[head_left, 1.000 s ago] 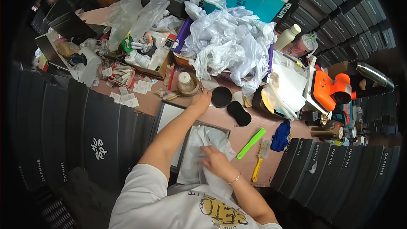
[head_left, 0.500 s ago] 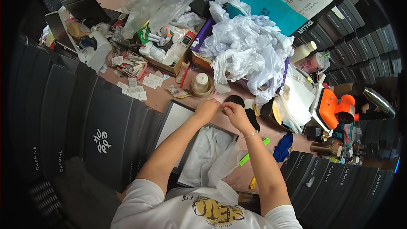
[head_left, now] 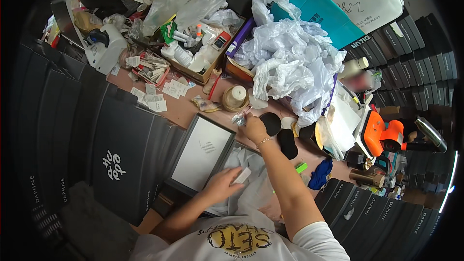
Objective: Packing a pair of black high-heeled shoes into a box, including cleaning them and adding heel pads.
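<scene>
My left hand [head_left: 221, 186] is closed around a small white rectangular piece [head_left: 241, 176], held over the open shoe box. White tissue paper [head_left: 246, 162] lies crumpled in that box; beside it, to the left, rests the dark lid [head_left: 180, 179] with its pale inner side up. Farther off, my right hand [head_left: 254, 128] reaches to the table with its fingertips pinched on a small piece of clear plastic [head_left: 239, 119]. A tape roll [head_left: 235, 97] sits just beyond those fingers. Black pads [head_left: 288, 145] lie to the right of this hand.
Stacked dark shoe boxes [head_left: 72, 130] rise on the left, with more boxes [head_left: 372, 208] at lower right. A carton heaped with crumpled white plastic [head_left: 295, 58] stands behind. An orange device [head_left: 379, 130], a blue cloth [head_left: 321, 174] and a green-handled brush [head_left: 301, 167] are at right.
My hands were close together near the tape roll. The left has drawn back over the box, the white piece now showing in it; the right stays near the tape roll. The view has shifted slightly.
</scene>
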The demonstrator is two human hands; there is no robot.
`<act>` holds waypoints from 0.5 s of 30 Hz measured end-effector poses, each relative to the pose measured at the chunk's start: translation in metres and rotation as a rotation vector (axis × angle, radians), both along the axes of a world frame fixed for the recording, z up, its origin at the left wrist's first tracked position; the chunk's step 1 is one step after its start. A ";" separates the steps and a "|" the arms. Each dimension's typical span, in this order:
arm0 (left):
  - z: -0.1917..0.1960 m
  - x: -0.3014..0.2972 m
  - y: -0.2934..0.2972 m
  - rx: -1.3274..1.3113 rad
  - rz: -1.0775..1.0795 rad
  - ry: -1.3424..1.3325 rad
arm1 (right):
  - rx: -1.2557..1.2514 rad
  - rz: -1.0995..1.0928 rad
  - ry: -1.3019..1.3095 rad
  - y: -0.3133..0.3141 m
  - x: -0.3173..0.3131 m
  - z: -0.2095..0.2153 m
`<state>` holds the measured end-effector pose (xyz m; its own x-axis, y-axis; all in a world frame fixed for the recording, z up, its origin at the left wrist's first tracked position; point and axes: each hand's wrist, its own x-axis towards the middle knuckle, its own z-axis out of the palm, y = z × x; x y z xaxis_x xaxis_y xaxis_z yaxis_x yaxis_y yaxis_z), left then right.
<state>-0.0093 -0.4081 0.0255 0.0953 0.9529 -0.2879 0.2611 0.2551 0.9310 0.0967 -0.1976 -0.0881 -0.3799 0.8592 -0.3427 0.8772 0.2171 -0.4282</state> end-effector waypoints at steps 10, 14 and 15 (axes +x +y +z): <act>-0.037 0.009 -0.055 0.241 0.256 0.314 | 0.042 -0.276 0.172 -0.018 0.000 -0.008; -0.075 -0.004 -0.063 0.066 0.310 0.158 | 0.040 -0.189 0.462 -0.034 0.029 0.063; -0.079 -0.002 -0.064 0.092 0.308 0.194 | 0.001 -0.095 0.481 -0.045 0.036 0.082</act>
<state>-0.0114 -0.4716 -0.0536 -0.2474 0.9512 -0.1845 0.3590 0.2669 0.8944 0.1323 -0.2429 -0.0061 -0.4151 0.8979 -0.1465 0.5958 0.1466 -0.7897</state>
